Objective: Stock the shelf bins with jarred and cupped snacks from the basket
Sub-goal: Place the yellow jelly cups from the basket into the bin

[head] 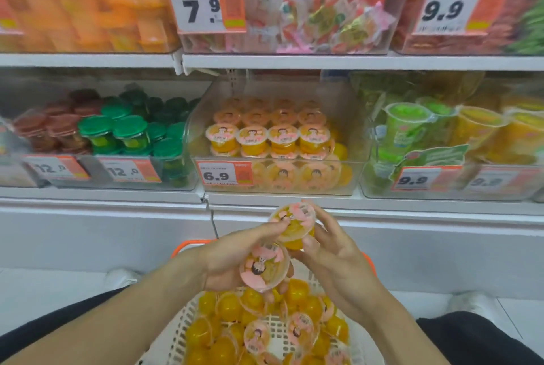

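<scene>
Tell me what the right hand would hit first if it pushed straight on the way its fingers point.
Probably the jelly cup that the right hand already pinches, then the left hand beyond; depth is unclear.

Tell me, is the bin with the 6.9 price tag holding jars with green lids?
No, the 6.9 bin holds orange cups with pink lids; the green-lidded jars sit in the bin to its left.

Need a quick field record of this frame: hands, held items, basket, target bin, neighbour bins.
left hand: grips lower cup, pink lid toward camera
right hand: grips upper cup
basket: white mesh, orange rim, holds more orange cups
target bin: clear, tagged 6.9, rows of matching cups
left neighbour bin: green-lidded and red-lidded jars, tagged 12.0
right neighbour bin: green and yellow tall cups, tagged 9.9
</scene>
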`<state>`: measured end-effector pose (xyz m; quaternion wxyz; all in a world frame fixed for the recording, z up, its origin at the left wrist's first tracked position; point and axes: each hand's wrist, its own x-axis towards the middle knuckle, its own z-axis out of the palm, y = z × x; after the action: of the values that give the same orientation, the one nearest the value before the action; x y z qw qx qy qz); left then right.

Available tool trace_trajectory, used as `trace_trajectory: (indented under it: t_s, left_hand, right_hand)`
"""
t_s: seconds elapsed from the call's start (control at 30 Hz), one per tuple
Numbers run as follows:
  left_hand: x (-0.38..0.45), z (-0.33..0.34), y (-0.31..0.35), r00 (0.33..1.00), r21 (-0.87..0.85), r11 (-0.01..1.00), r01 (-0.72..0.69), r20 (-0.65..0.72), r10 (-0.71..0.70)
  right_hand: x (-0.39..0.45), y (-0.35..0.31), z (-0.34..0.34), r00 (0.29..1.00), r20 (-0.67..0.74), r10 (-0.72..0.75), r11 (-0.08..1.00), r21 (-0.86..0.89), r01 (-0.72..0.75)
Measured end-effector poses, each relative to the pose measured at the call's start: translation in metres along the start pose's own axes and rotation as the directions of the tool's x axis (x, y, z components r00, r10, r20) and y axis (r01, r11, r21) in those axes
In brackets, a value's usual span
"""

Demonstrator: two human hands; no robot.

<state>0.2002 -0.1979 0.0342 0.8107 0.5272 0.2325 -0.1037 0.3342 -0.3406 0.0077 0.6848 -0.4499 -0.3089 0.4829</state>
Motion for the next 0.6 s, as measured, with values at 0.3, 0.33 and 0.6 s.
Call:
trace_trajectory:
  t_s: [0.3, 0.33, 0.6]
  left_hand:
    - [-0.01, -0.008, 0.026, 0.92, 0.341, 0.93, -0.137, -0.304, 0.247]
    - [-0.007, -0.008, 0.025, 0.914, 0.335, 0.93, -0.153, -0.31, 0.262]
    - [0.0, -0.004, 0.026, 0.871, 0.242, 0.939, -0.245, -0.37, 0.322]
  right_hand:
    - [0.01, -0.012, 0.014, 0.958, -0.218, 0.184, 0.958, 0.258, -0.125]
    - [0.011, -0.012, 0.015, 0.955, -0.216, 0.205, 0.954, 0.261, -0.145]
    - [0.024, -0.016, 0.018, 0.937, -0.303, 0.176, 0.983, 0.105, -0.151]
